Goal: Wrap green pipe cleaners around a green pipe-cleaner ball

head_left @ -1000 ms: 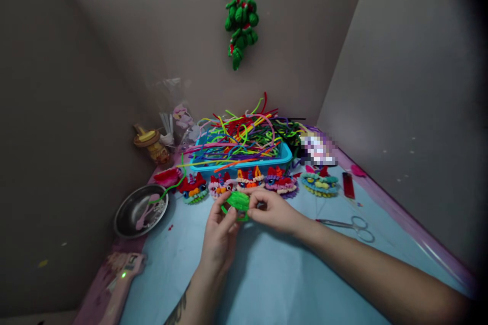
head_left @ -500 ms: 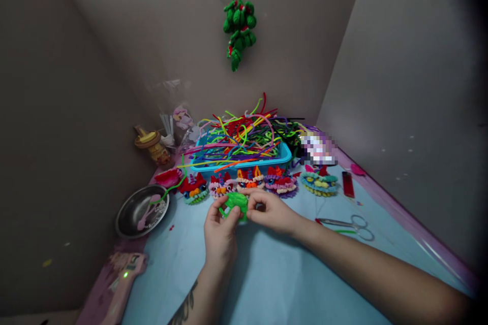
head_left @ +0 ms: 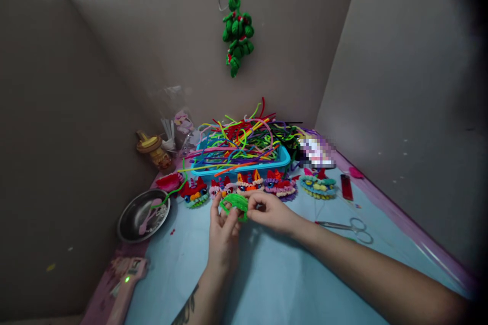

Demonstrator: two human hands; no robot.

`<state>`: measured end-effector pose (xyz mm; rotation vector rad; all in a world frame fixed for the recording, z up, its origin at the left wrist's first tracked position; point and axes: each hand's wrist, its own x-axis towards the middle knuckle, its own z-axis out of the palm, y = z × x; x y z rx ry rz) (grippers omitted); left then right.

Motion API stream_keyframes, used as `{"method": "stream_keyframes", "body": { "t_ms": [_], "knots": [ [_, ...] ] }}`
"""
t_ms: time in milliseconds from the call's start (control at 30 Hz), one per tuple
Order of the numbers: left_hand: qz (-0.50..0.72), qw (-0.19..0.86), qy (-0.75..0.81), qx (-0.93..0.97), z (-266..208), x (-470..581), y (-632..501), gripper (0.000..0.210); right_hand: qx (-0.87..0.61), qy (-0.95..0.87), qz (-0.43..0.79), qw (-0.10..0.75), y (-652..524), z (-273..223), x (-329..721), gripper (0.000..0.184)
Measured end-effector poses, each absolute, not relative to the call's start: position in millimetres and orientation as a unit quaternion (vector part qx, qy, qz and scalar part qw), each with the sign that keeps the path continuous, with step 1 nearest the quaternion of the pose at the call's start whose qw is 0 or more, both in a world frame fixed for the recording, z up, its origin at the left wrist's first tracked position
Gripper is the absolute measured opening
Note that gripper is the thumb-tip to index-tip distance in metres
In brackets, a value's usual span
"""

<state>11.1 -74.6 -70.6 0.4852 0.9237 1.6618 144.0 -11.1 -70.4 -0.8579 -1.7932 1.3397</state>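
A bright green piece of bent pipe cleaner [head_left: 235, 202] is held between both hands above the blue table cover. My left hand [head_left: 224, 228] grips its left and lower side, thumb in front and fingers behind. On the right edge of the piece, my right hand [head_left: 269, 210] pinches with thumb and forefinger. Just behind the hands stands a row of several colourful pipe-cleaner animal heads, among them an orange-and-white one [head_left: 249, 183] and a red-and-purple one [head_left: 281, 185]. Farther right sits a turquoise-and-yellow head [head_left: 318, 184].
A blue basket [head_left: 244, 166] heaped with pipe cleaners stands at the back. On the left are a metal bowl [head_left: 127, 221] and a pink glue gun [head_left: 127, 284]. Scissors [head_left: 343, 226] lie on the right. A green ornament [head_left: 238, 30] hangs on the grey wall.
The green piece has tilted in my hands, showing more of its loops. My left fingers have shifted and straightened somewhat. The view has tipped slightly upward.
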Motion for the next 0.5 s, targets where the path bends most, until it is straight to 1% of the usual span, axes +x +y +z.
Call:
{"method": "stream_keyframes", "body": {
  "t_ms": [67,167,333,400,467,500],
  "knots": [
    [0.712,0.553,0.385,0.198,-64.5,12.7,-69.3,0.062,-0.322,-0.711,0.501,0.373,-8.7,-60.7,143.2,0.01],
    [0.714,0.554,0.383,0.191,-43.1,13.7,-53.3,0.057,-0.302,-0.749,0.448,0.383,0.8,-34.7,142.7,0.013],
    [0.735,0.545,0.332,0.229,4.3,15.7,-22.6,0.07,-0.267,-0.813,0.327,0.401,22.2,21.5,148.7,0.016],
    [0.746,0.533,0.303,0.259,16.2,17.4,-14.4,0.074,-0.266,-0.814,0.295,0.424,26.7,36.8,152.7,0.016],
    [0.746,0.521,0.293,0.293,21.4,18.2,-8.4,0.073,-0.276,-0.806,0.283,0.441,28.8,44.0,155.6,0.017],
    [0.744,0.513,0.296,0.309,21.9,17.9,-5.8,0.067,-0.281,-0.802,0.281,0.446,29.4,45.0,156.4,0.017]
  ]
}}
